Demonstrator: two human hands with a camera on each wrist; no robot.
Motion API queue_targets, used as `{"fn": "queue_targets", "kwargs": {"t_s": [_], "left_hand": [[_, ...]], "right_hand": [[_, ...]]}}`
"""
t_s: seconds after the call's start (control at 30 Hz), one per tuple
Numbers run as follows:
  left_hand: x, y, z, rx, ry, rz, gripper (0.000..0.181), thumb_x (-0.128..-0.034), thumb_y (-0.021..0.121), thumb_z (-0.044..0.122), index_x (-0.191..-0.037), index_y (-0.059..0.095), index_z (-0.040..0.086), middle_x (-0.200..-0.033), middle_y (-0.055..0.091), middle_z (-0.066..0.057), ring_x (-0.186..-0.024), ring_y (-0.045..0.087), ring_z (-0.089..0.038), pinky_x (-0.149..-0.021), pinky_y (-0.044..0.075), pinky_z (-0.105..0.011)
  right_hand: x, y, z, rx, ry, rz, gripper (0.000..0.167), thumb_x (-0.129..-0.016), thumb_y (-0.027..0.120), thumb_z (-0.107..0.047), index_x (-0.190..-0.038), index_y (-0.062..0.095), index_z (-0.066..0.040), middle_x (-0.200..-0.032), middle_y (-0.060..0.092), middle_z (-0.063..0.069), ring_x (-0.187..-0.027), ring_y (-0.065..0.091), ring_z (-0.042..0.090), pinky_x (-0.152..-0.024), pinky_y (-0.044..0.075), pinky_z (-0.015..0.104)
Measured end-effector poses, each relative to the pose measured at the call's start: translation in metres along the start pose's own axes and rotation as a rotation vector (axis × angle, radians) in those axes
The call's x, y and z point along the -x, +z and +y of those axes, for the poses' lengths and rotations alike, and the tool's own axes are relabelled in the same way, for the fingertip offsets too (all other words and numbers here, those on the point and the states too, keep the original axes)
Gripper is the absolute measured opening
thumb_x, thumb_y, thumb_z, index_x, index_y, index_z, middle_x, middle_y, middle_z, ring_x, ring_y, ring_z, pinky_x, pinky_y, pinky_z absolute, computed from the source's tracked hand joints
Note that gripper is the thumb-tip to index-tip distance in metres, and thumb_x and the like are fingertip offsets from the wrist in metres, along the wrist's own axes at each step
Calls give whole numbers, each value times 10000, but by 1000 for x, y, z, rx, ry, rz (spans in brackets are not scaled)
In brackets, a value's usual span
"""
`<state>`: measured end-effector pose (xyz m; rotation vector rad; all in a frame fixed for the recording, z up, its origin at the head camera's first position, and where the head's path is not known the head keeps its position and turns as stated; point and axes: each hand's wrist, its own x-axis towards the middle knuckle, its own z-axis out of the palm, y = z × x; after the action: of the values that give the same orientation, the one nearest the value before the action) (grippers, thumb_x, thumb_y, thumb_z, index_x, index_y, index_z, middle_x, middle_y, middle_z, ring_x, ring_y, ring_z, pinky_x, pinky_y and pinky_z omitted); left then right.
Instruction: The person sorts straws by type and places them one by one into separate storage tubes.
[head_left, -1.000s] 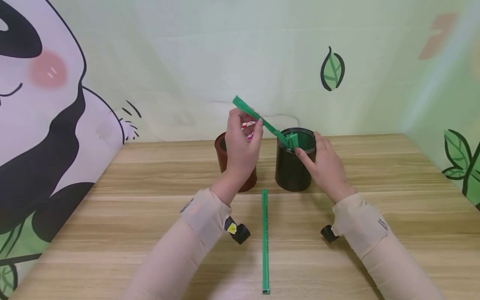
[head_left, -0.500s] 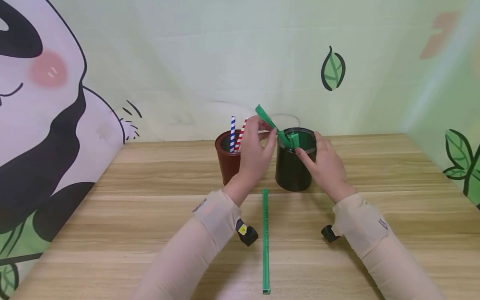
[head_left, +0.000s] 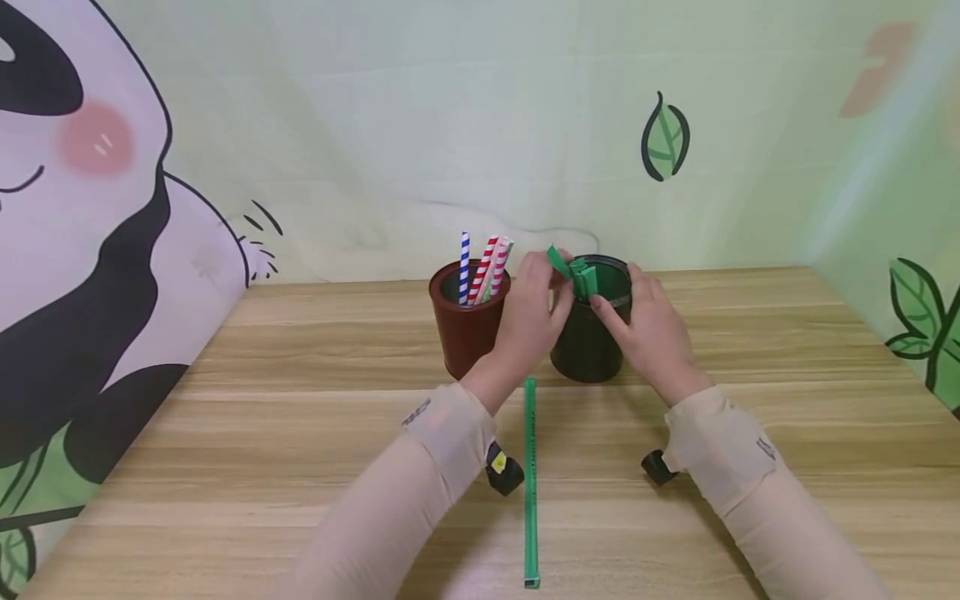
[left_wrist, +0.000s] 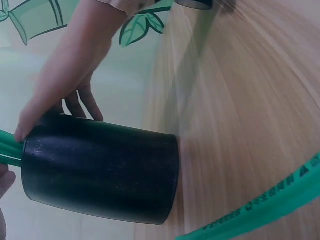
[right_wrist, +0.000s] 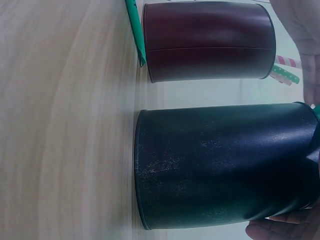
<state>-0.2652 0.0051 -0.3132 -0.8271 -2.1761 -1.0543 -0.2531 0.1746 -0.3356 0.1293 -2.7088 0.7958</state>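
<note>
A black cylindrical cup (head_left: 587,346) stands upright on the table, with several narrow green wrapped packets (head_left: 584,280) poking up inside its rim. My right hand (head_left: 657,335) grips the cup from the right, thumb at the near rim and fingers round the far side. At the cup's left rim, my left hand (head_left: 529,310) pinches another narrow green packet (head_left: 557,261), its top end showing above the fingers and its lower part hidden. One long green packet (head_left: 531,483) with dark printing lies on the table in front of the cup.
Left of the black cup stands a reddish-brown cup (head_left: 463,333) holding several striped and dotted paper straws (head_left: 482,271). A wall covering with panda and leaf drawings rises behind the wooden table (head_left: 285,400).
My left hand has moved right and slightly down toward the black cup, lowering the green packet it holds. The straws have come into view. My right hand stays on the cup.
</note>
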Motion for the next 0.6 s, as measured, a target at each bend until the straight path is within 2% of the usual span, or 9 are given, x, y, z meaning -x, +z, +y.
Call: {"fn": "queue_targets", "kwargs": {"t_s": [0.1,0.23,0.6], "left_hand": [[2,0,-1,-43,-3,-19,280,-942,577,67,-1201,517,-21,-1078,550,-151,-979,597,-211,-894,534,-220],[4,-3,-1,-28,-19,-2,303,-922,601,61,-1200,505,-11,-1080,548,-148,-968,616,-206,-905,530,-223],[9,-26,9,5,12,116,354,-868,655,46,-1190,519,-16,-1022,595,-145,-900,612,-214,-826,543,-265]], "right_hand": [[-1,1,0,4,-5,4,895,-950,352,-625,-1490,189,69,-1480,327,302,-1301,425,458,-1058,381,585],[-1,2,-1,7,-8,12,890,-950,355,-623,-1489,195,67,-1475,333,301,-1286,439,462,-1050,387,588],[0,1,0,-5,-3,13,878,-952,373,-608,-1494,187,59,-1483,329,294,-1307,419,456,-1055,375,600]]}}
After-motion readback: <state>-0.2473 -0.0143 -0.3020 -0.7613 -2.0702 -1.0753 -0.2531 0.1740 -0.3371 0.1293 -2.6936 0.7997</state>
